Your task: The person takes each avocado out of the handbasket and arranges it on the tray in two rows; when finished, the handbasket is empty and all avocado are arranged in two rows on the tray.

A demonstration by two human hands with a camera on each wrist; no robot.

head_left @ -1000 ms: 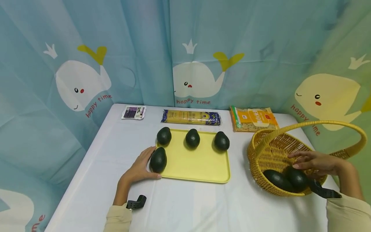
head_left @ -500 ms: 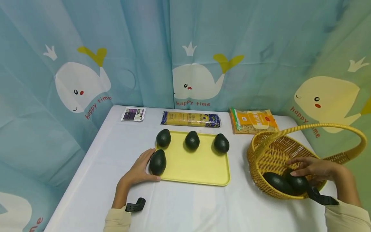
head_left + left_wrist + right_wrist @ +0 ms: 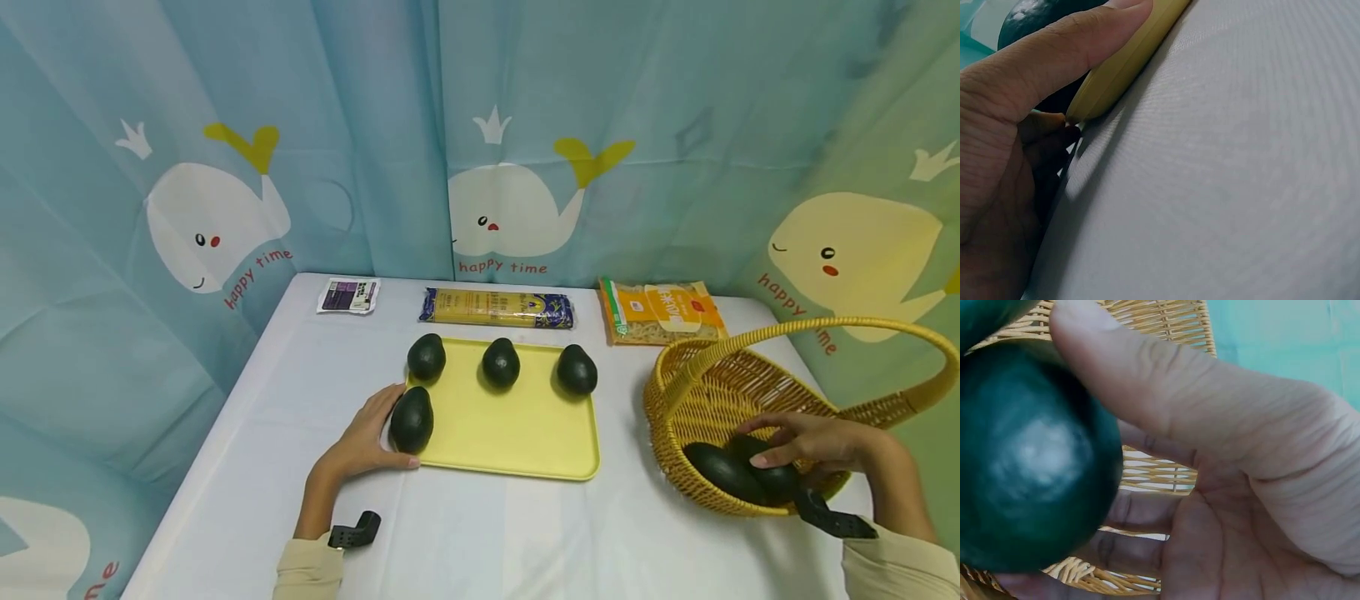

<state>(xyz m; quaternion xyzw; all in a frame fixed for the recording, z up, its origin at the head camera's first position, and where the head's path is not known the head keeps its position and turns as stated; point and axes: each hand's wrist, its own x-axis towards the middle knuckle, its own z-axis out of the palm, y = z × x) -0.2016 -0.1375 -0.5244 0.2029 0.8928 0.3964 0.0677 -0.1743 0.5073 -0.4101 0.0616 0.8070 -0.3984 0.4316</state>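
Holding one of two avocados (image 3: pixel 1029 462) in basket (image 3: pixel 716 408): curled right grip (image 3: pixel 821 442); left grip (image 3: pixel 367 437) apparently clasping tray (image 3: pixel 510 429) bearing four.

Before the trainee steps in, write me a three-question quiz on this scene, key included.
1. How many avocados are on the yellow tray?
2. True or false: the right grip is inside the wicker basket.
3. Which lies closest to the wicker basket?
A) purple-labelled packet
B) gold-and-blue packet
C) orange packet

Key: 1. Four. 2. True. 3. C.
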